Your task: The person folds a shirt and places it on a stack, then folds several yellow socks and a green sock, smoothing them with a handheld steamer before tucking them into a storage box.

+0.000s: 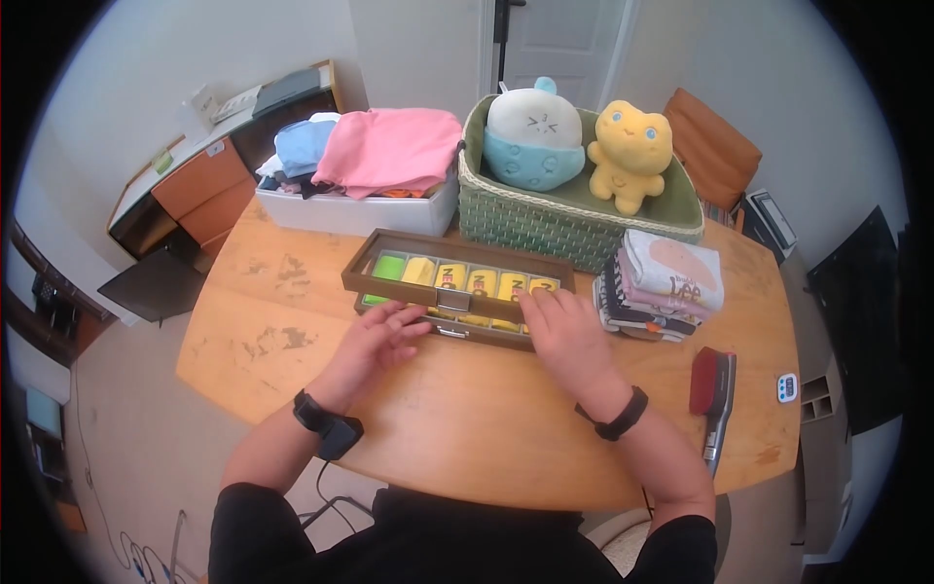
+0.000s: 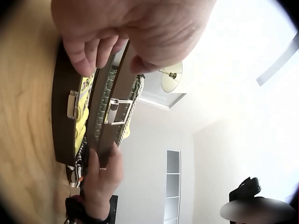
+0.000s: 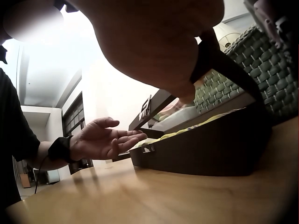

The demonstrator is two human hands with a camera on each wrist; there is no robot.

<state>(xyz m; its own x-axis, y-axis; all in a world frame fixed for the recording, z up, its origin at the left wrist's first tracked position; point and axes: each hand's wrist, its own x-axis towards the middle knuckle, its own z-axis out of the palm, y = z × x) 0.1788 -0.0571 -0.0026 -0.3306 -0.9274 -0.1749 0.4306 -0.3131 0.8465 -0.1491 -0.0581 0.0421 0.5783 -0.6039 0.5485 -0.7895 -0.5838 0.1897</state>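
Note:
A brown box (image 1: 486, 335) holds yellow packs (image 1: 450, 275) and green ones (image 1: 390, 266) in compartments. Its windowed lid (image 1: 399, 289) is partly raised, a gap showing between lid and base in both wrist views. My right hand (image 1: 569, 336) grips the lid's front edge near the right end, thumb and fingers on the rim. At the left front, my left hand (image 1: 377, 343) has its fingers loosely extended at the gap; in the right wrist view this hand (image 3: 105, 140) has its palm turned up. Metal latch parts (image 2: 118, 112) show on the lid and base.
Behind the box stand a white bin (image 1: 355, 211) of clothes and a green basket (image 1: 545, 232) with two plush toys. Folded clothes (image 1: 662, 282) are stacked right of the box. A red-and-grey brush (image 1: 713, 389) and small white timer (image 1: 787, 388) lie further right.

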